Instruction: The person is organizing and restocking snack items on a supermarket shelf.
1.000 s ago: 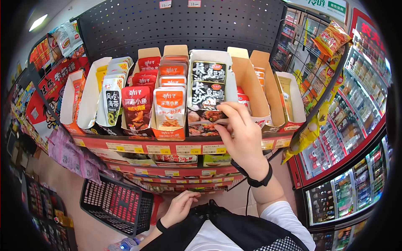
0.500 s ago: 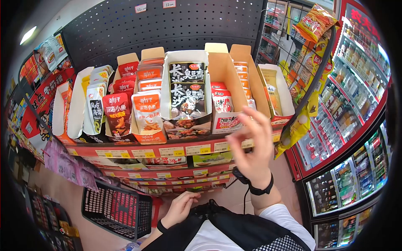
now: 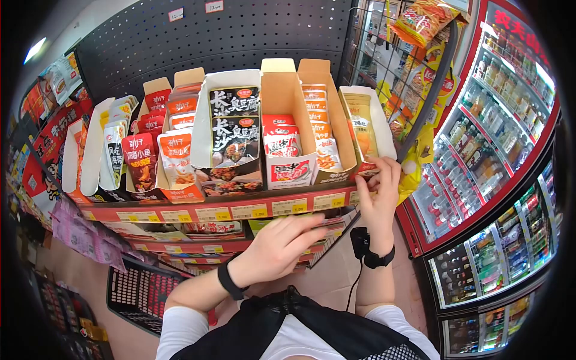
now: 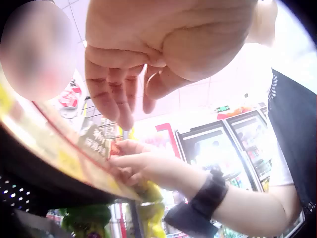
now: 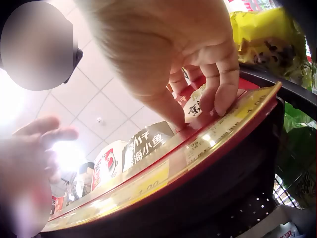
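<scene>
At the right end of the shelf, my right hand (image 3: 379,192) grips the lower front of an open carton (image 3: 384,129) of yellowish snack packets, thumb at its left corner and fingers over the front. In the right wrist view, thumb and fingertips press on the red carton front (image 5: 194,105) behind the price strip. My left hand (image 3: 282,243) hovers before the shelf edge, fingers loosely extended and holding nothing. Left of the gripped carton stand a brown carton of orange packets (image 3: 327,153), a carton of red-and-white packets (image 3: 282,141), and a white carton of black packets (image 3: 236,135).
More cartons with red packets (image 3: 141,162) and orange packets (image 3: 176,153) fill the shelf's left side. A price rail (image 3: 258,211) runs along the front. A shopping basket (image 3: 135,294) stands on the floor below left. Yellow bags (image 3: 417,165) hang by the right shelf end, near drink fridges (image 3: 480,138).
My right hand has left the black packets' carton and moved right to the end carton. The left hand has risen from my lap toward the shelf edge. The view has shifted right.
</scene>
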